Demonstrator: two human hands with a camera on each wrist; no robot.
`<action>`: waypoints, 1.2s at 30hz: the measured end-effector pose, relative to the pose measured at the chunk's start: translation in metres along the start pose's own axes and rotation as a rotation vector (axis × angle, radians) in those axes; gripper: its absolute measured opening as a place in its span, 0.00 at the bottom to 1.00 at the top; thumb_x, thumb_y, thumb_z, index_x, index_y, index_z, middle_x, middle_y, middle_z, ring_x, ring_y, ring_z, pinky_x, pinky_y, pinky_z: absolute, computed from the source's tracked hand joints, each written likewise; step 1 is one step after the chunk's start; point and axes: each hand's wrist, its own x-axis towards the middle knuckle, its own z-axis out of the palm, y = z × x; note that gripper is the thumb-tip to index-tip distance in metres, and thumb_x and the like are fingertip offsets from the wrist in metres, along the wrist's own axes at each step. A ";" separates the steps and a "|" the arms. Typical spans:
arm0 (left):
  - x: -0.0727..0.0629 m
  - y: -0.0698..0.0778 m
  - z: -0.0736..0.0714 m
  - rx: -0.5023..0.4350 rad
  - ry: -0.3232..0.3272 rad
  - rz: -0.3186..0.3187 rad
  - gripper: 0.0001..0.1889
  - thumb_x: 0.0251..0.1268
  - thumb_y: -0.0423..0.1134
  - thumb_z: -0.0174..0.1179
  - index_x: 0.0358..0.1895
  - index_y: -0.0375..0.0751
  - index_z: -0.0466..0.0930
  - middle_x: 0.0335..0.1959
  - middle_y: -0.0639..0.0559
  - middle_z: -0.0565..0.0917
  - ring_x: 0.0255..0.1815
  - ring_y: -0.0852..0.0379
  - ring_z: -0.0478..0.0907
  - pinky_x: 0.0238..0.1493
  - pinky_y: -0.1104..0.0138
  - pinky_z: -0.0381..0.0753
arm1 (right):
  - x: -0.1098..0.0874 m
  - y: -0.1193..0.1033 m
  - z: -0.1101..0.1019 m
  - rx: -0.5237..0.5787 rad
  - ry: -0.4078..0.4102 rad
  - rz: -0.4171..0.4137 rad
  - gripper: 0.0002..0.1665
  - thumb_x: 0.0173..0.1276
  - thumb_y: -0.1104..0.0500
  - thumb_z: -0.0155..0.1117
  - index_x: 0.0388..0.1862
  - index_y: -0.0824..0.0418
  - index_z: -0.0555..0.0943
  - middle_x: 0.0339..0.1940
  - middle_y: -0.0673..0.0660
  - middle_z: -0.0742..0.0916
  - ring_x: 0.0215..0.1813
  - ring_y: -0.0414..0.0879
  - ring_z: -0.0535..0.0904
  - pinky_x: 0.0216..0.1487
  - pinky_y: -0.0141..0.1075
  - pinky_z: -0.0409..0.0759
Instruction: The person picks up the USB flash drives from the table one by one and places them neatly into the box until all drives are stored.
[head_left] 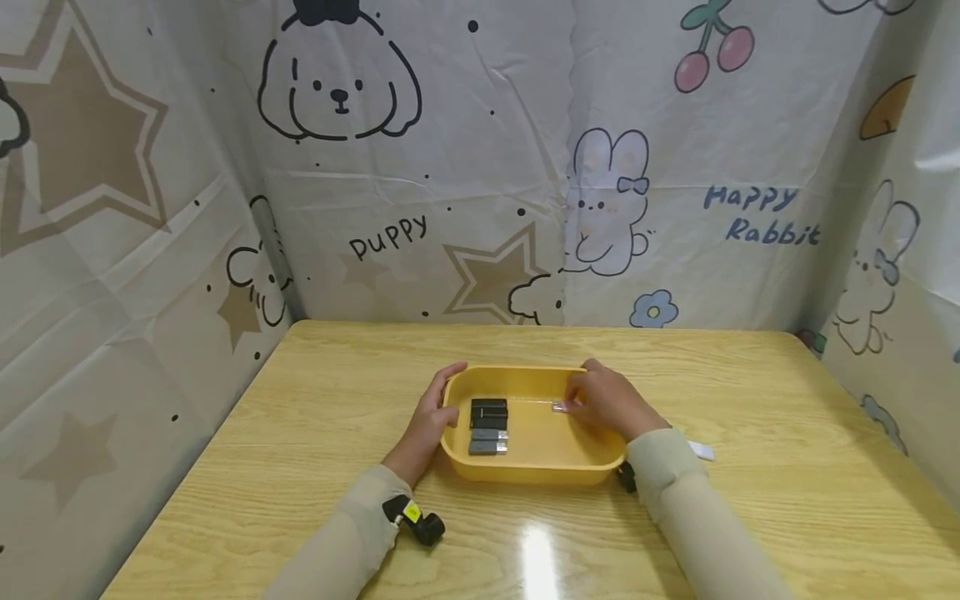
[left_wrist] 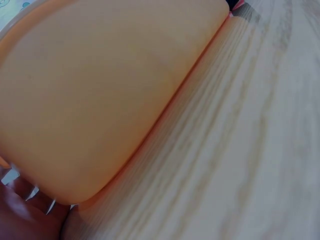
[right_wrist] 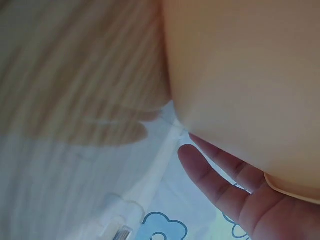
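Observation:
A yellow plastic tray (head_left: 532, 473) stands on the wooden table. My left hand (head_left: 429, 425) grips its left end, thumb over the rim and fingers along the outer wall; the left wrist view shows the fingers (left_wrist: 27, 192) against that wall. At the right end my right hand (head_left: 607, 400) holds the rim, with some fingers (right_wrist: 215, 185) outside the wall. Inside, black USB sticks (head_left: 489, 413) and grey USB sticks (head_left: 487, 442) lie stacked in a column on the left. A small stick with a metal plug (head_left: 558, 407) shows beside the right hand's digits, partly hidden.
On the table (head_left: 780, 417), a white stick (head_left: 702, 451) lies right of the tray, partly behind the right sleeve. Small cameras (head_left: 423, 527) are strapped at the wrists. Printed curtains (head_left: 465, 167) enclose the back and sides of the table.

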 end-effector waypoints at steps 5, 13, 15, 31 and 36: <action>0.000 0.000 0.004 0.014 -0.002 0.005 0.44 0.42 0.20 0.43 0.71 0.49 0.60 0.71 0.48 0.63 0.71 0.50 0.59 0.67 0.54 0.57 | -0.005 0.001 -0.001 0.053 -0.012 0.040 0.05 0.57 0.56 0.74 0.30 0.54 0.84 0.33 0.53 0.75 0.33 0.48 0.71 0.39 0.40 0.72; -0.002 0.004 0.008 0.000 -0.012 -0.022 0.43 0.45 0.18 0.42 0.72 0.47 0.59 0.73 0.47 0.60 0.73 0.49 0.56 0.69 0.53 0.54 | -0.011 0.004 -0.004 0.155 -0.028 0.097 0.05 0.57 0.55 0.73 0.31 0.54 0.85 0.38 0.54 0.77 0.39 0.50 0.72 0.43 0.42 0.72; -0.002 0.007 0.009 -0.007 -0.019 -0.029 0.43 0.45 0.18 0.42 0.73 0.46 0.58 0.73 0.46 0.59 0.73 0.48 0.55 0.70 0.53 0.53 | -0.011 0.005 -0.004 0.173 -0.032 0.107 0.05 0.58 0.55 0.73 0.31 0.53 0.85 0.39 0.55 0.77 0.39 0.50 0.72 0.43 0.42 0.71; -0.013 0.034 0.010 0.004 -0.036 -0.045 0.42 0.47 0.19 0.42 0.74 0.39 0.54 0.74 0.40 0.58 0.73 0.43 0.56 0.70 0.52 0.54 | -0.014 0.007 -0.020 0.263 -0.032 0.028 0.07 0.61 0.55 0.70 0.37 0.57 0.85 0.48 0.59 0.81 0.53 0.57 0.74 0.58 0.52 0.70; -0.005 0.015 0.003 0.003 0.000 -0.032 0.42 0.48 0.18 0.42 0.72 0.47 0.58 0.72 0.47 0.62 0.71 0.48 0.59 0.69 0.55 0.57 | -0.019 0.008 -0.034 0.288 -0.032 0.038 0.09 0.65 0.58 0.66 0.42 0.60 0.85 0.52 0.60 0.82 0.57 0.58 0.74 0.61 0.54 0.69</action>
